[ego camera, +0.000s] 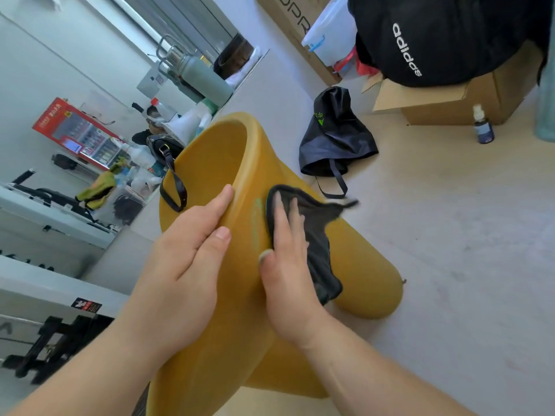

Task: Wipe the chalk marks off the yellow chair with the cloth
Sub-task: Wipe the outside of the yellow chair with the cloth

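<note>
The yellow chair (228, 163) fills the middle of the head view, its curved back rim toward me. My left hand (186, 259) grips that rim, fingers over the inner face and thumb on the outer side. My right hand (288, 265) lies flat with straight fingers on a dark grey cloth (315, 235), pressing it against the chair's outer surface. Faint green chalk marks (257, 211) show on the yellow surface just left of the cloth. Part of the cloth hangs loose to the right.
A black bag (333, 136) lies on the floor behind the chair. A cardboard box (456, 100) with a black backpack (435, 37) on it stands at the back right, a small spray bottle (483, 127) beside it. A handbag strap (174, 187) hangs over the chair's left edge. White tables (45, 214) run along the left.
</note>
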A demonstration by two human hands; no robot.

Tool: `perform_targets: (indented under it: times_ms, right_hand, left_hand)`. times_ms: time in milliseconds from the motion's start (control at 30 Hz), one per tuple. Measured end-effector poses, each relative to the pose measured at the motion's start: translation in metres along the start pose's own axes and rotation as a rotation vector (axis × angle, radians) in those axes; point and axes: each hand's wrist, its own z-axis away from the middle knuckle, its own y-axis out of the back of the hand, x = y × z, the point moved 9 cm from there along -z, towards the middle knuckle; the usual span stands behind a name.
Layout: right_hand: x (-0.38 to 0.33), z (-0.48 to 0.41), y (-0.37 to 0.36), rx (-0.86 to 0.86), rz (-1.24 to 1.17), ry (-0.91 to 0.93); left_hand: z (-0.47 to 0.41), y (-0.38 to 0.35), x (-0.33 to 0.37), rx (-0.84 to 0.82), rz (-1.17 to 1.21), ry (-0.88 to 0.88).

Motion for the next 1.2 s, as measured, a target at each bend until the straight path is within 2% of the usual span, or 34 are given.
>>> perform_targets:
  times_ms: [100, 167, 267, 333, 433, 467, 600, 800, 1000, 1100, 1200]
  right_hand:
    - [0.012, 0.005, 0.006, 0.018, 0.019, -0.035]
    - [0.024, -0.021, 0.023, 0.068, -0.040, -0.124]
    - [0.036, -0.071, 0.039, 0.061, 0.076, -0.289]
    - [0.023, -0.090, 0.032, -0.056, -0.038, -0.248]
    - [0.006, -0.094, 0.030, -0.166, -0.277, -0.189]
    - [0.000, -0.090, 0.031, -0.169, -0.287, -0.134]
    - [-0.011, -0.045, 0.019, 0.011, -0.073, 0.074]
    - [0.036, 0.067, -0.030, 0.010, -0.074, -0.078]
    - [0.007, 0.000, -0.006, 0.116, 0.019, -0.261]
    - [-0.037, -0.021, 0.006, 0.109, 0.006, -0.120]
    - [-0.042, -0.013, -0.003, 0.124, 0.175, -0.098]
  left_hand:
    - [0.000, -0.002, -0.003, -0.014, -0.015, 0.019]
    - [0.001, -0.002, -0.004, -0.011, -0.021, 0.024]
    - [0.001, -0.002, -0.004, -0.013, -0.029, 0.024]
    - [0.001, -0.001, -0.003, -0.017, -0.018, 0.028]
    - [0.001, -0.001, -0.003, -0.009, 0.033, 0.019]
    - [0.001, 0.000, -0.002, 0.001, 0.043, 0.011]
    - [0.000, 0.004, -0.004, 0.054, 0.102, -0.003]
    - [0.000, 0.008, -0.013, 0.052, 0.129, 0.041]
    - [0.006, 0.017, -0.010, 0.150, 0.120, -0.001]
    - [0.011, 0.019, -0.015, 0.147, 0.136, -0.004]
    - [0.028, 0.020, -0.028, 0.094, 0.150, 0.005]
